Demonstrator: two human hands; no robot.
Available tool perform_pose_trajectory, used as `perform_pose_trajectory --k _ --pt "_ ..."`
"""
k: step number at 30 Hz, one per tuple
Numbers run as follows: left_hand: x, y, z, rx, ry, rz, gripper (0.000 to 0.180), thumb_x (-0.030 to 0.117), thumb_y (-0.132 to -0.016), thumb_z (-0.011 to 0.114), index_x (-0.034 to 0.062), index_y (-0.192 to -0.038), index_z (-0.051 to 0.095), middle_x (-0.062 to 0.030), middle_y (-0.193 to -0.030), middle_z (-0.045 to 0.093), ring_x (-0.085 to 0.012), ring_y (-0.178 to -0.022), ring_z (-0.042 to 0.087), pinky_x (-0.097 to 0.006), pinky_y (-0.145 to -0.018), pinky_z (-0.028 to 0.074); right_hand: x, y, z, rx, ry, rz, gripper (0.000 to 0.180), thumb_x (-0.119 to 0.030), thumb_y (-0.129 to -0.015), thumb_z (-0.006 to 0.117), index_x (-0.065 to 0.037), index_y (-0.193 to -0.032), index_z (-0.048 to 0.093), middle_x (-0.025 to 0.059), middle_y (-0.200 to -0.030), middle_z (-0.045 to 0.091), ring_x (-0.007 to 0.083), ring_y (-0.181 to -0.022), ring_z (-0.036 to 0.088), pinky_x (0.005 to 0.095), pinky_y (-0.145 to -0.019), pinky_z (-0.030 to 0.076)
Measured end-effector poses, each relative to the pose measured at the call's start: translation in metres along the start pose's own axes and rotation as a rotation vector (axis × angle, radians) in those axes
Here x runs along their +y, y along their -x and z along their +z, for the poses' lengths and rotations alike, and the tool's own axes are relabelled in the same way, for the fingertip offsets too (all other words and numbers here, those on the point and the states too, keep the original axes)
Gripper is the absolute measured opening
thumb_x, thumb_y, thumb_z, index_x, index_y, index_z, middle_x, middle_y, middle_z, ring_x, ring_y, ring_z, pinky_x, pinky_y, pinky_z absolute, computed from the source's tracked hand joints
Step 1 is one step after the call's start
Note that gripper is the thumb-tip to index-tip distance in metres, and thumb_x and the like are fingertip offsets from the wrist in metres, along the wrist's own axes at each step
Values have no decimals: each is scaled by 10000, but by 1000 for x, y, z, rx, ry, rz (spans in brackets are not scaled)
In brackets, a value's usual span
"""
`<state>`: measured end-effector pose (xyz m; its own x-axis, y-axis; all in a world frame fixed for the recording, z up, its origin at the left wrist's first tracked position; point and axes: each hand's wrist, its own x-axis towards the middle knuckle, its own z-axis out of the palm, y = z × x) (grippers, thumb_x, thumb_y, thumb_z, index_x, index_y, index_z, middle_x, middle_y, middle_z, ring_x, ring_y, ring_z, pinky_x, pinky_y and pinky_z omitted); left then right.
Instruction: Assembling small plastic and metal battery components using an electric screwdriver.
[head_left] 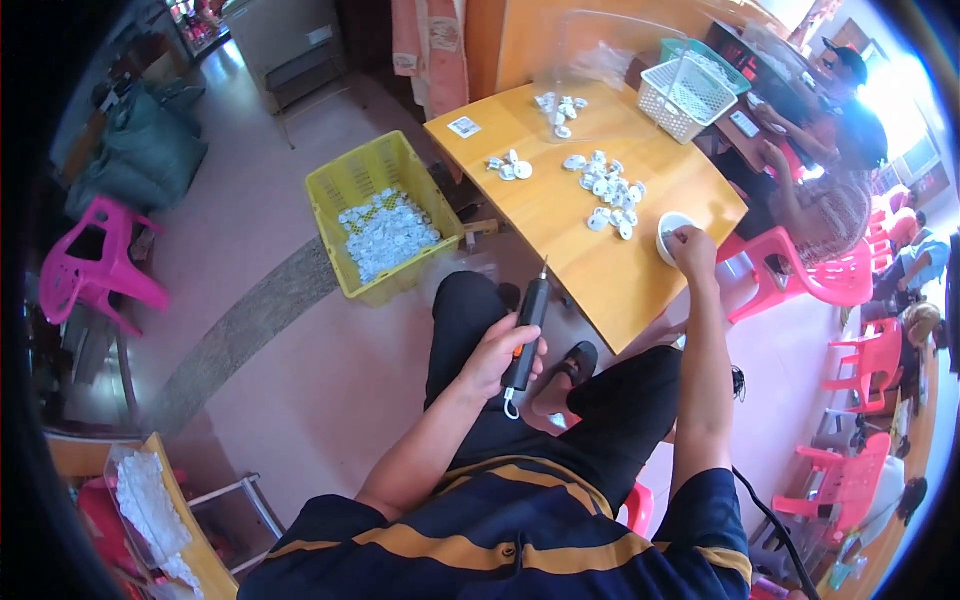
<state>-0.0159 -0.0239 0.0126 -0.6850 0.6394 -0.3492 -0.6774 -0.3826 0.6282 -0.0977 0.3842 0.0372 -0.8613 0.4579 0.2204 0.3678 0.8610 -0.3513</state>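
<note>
My left hand (497,352) is wrapped round a black electric screwdriver (530,330), held above my lap with its thin bit pointing up and a white loop hanging at its lower end. At the right side of the wooden table (560,250), my right hand (692,250) reaches into a small white bowl (668,226). Its fingers are bent together inside the bowl; anything between them is too small or hidden. Several small white round plastic parts (610,188) lie in a loose group left of the bowl, with smaller groups of parts (512,166) farther off.
A yellow crate (322,215) of white parts stands on the floor left of the table. White (690,125) and green baskets sit at the table's far right. A pink stool (100,262) is at left. Other people (815,205) sit at right among pink chairs (820,270).
</note>
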Motion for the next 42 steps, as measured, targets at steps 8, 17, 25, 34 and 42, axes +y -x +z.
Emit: perform_pose_trajectory --k 8,17,25,34,42 --pt "-7 -8 7 -3 -52 -17 209 206 -952 638 72 -1059 519 -74 -827 643 -166 -596 638 -305 -504 524 38 -20 8 -77 171 -215 262 -287 -814 707 -27 -829 731 230 -830 699 406 -802 692 484 -728 543" --pt "-7 -2 7 8 -70 -1 207 202 -950 634 58 -1039 515 -72 -826 640 -153 -600 635 -300 -506 518 28 -21 11 -155 170 -211 234 -248 -841 653 -31 -837 739 244 -854 704 412 -816 701 501 -757 551" --pt "-8 -7 4 -26 -85 -18 223 194 -977 599 77 -1153 527 -75 -866 649 -166 -627 652 -303 -530 539 35 -26 11 -292 181 -201 275 -262 -859 614 -13 -870 730 261 -880 692 426 -838 693 499 -773 545" --pt "-10 -7 4 -31 -69 -27 209 182 -980 598 76 -1144 522 -74 -855 651 -167 -619 655 -303 -537 552 7 -8 -10 21 23 -84 324 -286 -919 597 17 -971 696 268 -943 709 447 -904 689 494 -831 537" --pt "-11 -7 10 -65 -94 -63 245 186 -983 595 78 -1188 515 -72 -873 648 -161 -621 656 -287 -536 549 -57 59 -3 173 -1044 40 160 -149 -992 629 -47 -881 574 7 -721 592 90 -551 539 239 -508 432"
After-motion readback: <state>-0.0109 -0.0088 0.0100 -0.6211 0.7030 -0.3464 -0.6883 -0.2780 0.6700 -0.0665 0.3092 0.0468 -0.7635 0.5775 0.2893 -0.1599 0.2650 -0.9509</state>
